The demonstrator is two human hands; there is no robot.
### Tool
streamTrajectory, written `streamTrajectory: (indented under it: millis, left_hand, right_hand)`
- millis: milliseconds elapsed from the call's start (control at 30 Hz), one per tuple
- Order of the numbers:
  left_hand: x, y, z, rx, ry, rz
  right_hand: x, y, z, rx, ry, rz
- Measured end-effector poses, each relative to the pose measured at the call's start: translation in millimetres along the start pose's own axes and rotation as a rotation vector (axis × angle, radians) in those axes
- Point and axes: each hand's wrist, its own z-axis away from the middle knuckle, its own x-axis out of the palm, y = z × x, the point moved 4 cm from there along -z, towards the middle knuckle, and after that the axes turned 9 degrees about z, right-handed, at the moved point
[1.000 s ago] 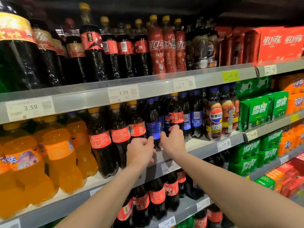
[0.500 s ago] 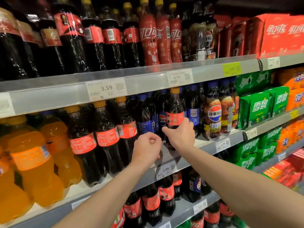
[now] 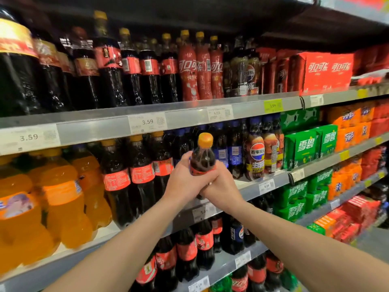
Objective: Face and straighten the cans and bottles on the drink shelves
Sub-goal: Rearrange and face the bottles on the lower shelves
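Observation:
A small cola bottle point(image 3: 203, 157) with an orange cap and a red label is held upright in front of the middle shelf point(image 3: 273, 182). My left hand point(image 3: 185, 180) wraps its left side and my right hand point(image 3: 221, 186) grips its lower right; the two hands touch. The bottle's lower half is hidden by my fingers. Behind it on the shelf stand blue-label cola bottles point(image 3: 234, 152). To the left stands a row of red-label cola bottles point(image 3: 142, 173).
Orange soda bottles point(image 3: 61, 199) fill the shelf's left end. Green drink packs point(image 3: 307, 146) and orange packs point(image 3: 351, 131) sit to the right. The upper shelf carries tall cola bottles point(image 3: 130, 68) and red cartons point(image 3: 328, 70). Lower shelves hold more cola bottles point(image 3: 205, 243).
The orange-capped bottle has come off the shelf row toward me. My left hand moved from a fist at the shelf edge onto the bottle, joining my right hand.

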Motion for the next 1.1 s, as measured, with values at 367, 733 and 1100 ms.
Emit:
streamTrajectory:
  millis: [367, 733, 1100]
  left_hand:
    - [-60, 11, 10, 0.088, 0.173, -0.201]
    - [-59, -7, 4, 0.112, 0.190, -0.148]
    - [-53, -19, -4, 0.145, 0.191, -0.131]
  right_hand:
    - [34, 35, -11, 0.256, -0.438, 0.302]
    - [81, 58, -62, 0.452, -0.159, 0.274]
    - [77, 86, -48, 0.497, -0.079, 0.441]
